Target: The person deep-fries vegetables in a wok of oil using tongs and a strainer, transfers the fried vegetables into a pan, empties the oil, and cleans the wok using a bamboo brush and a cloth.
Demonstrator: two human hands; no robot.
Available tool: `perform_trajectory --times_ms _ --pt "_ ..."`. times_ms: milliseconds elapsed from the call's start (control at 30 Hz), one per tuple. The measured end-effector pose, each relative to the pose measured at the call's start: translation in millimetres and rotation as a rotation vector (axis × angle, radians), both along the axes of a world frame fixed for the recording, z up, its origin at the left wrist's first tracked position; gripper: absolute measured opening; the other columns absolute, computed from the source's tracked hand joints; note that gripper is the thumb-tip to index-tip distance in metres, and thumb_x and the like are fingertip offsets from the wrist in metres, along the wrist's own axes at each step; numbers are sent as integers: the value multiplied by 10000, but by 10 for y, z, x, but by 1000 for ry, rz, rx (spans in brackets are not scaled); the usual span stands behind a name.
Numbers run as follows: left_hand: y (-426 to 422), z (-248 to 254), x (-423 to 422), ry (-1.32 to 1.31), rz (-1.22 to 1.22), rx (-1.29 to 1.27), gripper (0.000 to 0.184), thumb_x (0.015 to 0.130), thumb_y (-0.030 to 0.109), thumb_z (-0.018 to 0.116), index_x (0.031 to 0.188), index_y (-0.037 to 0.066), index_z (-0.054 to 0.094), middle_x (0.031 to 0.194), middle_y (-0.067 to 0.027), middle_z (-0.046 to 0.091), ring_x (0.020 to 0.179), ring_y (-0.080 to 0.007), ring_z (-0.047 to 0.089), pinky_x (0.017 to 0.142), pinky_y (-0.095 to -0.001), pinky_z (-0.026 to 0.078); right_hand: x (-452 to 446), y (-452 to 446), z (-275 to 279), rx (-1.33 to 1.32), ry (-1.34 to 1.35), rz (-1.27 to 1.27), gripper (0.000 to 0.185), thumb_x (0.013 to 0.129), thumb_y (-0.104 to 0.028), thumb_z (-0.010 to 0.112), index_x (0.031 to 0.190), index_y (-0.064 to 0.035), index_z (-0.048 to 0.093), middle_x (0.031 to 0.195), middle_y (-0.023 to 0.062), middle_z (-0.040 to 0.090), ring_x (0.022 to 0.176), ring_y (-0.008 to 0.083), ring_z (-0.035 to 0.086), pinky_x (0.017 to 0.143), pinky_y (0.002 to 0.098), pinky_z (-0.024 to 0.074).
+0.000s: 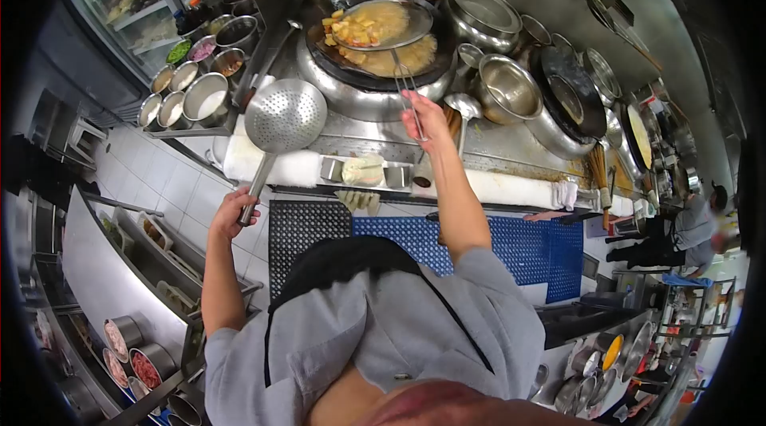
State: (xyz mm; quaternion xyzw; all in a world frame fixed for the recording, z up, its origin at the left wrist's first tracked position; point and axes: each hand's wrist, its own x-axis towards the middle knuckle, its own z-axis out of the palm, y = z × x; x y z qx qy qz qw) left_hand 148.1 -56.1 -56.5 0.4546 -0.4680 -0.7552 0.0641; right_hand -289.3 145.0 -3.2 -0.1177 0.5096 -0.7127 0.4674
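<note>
"Where are the hands?"

"The left hand (234, 213) grips the handle of the perforated ladle (286, 115), out in front of the stove. The right hand (427, 119) is closed around the handle of the wire strainer (391, 23), whose mesh is over the wok (437, 69), with yellow chunks (351, 29) at its left side."

"Any tips?"

"I'd hold the strainer level, drain it over the bubbling liquid (415, 57), and move gently; splashes probably burn."
</note>
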Motion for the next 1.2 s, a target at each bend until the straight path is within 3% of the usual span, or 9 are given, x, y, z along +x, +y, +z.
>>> perform_trajectory --times_ms 100,167,367,467,667,867,1033,1200 --pt "135 -68 -108 141 -58 110 281 851 71 595 1119 19 525 764 -51 607 529 -130 562 429 -246 469 -72 -90 -145 -98 -64 -25 278 973 -175 511 1234 -89 546 672 70 568 416 112 434 348 238 314" --pt "247 -82 -161 210 86 68 187 856 53 590 1028 22 523 727 -47 592 485 -102 513 392 -224 416 124 85 42 -87 13 -27 287 967 -142 508 1244 -70 535 669 60 557 425 108 426 357 236 318" --pt "503 483 -199 347 238 -27 150 829 37 595 970 32 544 722 -37 579 469 -80 496 377 -214 398 194 408 205 -67 59 -58 326 942 -127 553 1262 -68 529 655 56 563 440 89 437 345 221 302" --pt "473 779 -259 406 226 -153 153 823 43 604 964 32 546 725 -23 569 463 -69 487 372 -203 394 154 565 179 -98 75 -39 308 942 -102 544 1245 -47 536 648 74 587 406 101 458 328 245 343" --pt "171 1242 -847 423 197 -279 209 780 -9 599 981 -17 541 696 -32 524 472 -90 475 400 -233 380 143 727 305 -35 168 -95 332 932 -86 545 1261 -39 534 650 83 602 393 101 471 320 248 342" --pt "-121 1374 -1702 310 69 -401 216 759 -24 590 970 -31 544 674 -46 513 480 -120 470 422 -251 389 139 958 469 -18 284 -155 339 926 -84 547 1259 -19 539 654 90 606 370 103 462 308 245 333" --pt "-181 1455 -2428 260 6 -411 55 734 -38 578 750 -44 526 600 -87 509 435 -161 483 378 -309 362 124 1037 684 11 383 -154 345 930 -89 542 1266 -17 534 655 85 606 379 97 460 316 241 335" --pt "-47 1549 -3021 253 -94 -281 67 750 -44 574 703 -12 540 592 -64 519 432 -128 496 374 -254 393 71 917 584 147 633 -122 314 958 -141 524 1264 -94 577 632 33 580 388 78 450 330 229 351"
